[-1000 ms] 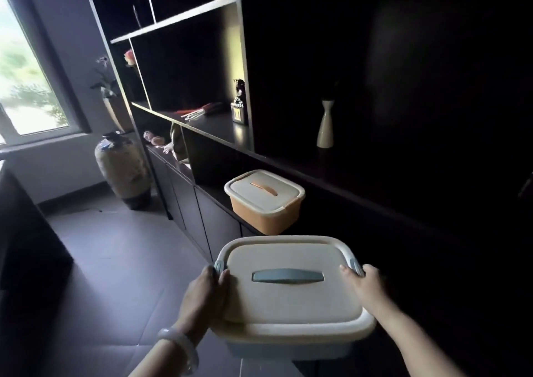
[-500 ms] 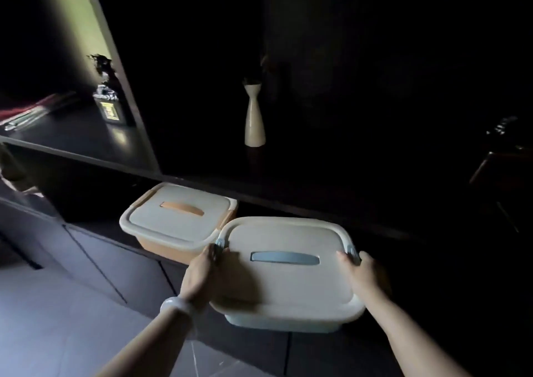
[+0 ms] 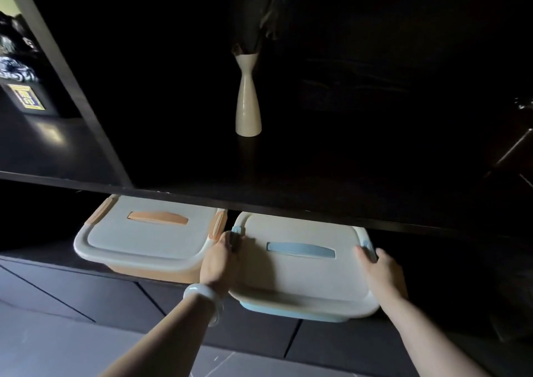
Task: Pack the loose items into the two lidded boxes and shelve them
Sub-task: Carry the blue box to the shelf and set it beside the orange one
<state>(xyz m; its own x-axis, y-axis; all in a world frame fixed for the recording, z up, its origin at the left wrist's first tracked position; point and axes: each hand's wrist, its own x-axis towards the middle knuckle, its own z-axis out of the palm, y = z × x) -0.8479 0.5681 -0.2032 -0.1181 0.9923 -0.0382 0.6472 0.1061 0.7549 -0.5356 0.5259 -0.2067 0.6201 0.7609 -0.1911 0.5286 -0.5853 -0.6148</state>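
Blue box: cream-lidded blue plastic box [image 3: 302, 278], just right of the cream-lidded orange plastic box [image 3: 138, 241] on the dark shelf [image 3: 34, 249].
Left grip [image 3: 219, 261]: fingers curled round the blue box's left edge.
Right grip [image 3: 380, 270]: we clasp its right edge.

Head camera looks down, seemingly close, at the dark shelf [image 3: 288, 200].

This looks like a room in a home. A tall dark shelving unit [image 3: 317, 180] displays a slim cream vase [image 3: 248, 102] with dried stems and, at far left, a patterned ornament [image 3: 17, 68]. An orange storage box [image 3: 144, 241] and a blue storage box [image 3: 302, 272] are at the lower shelf, above closed cabinet doors [image 3: 86, 293] and pale floor tiles [image 3: 57, 348].
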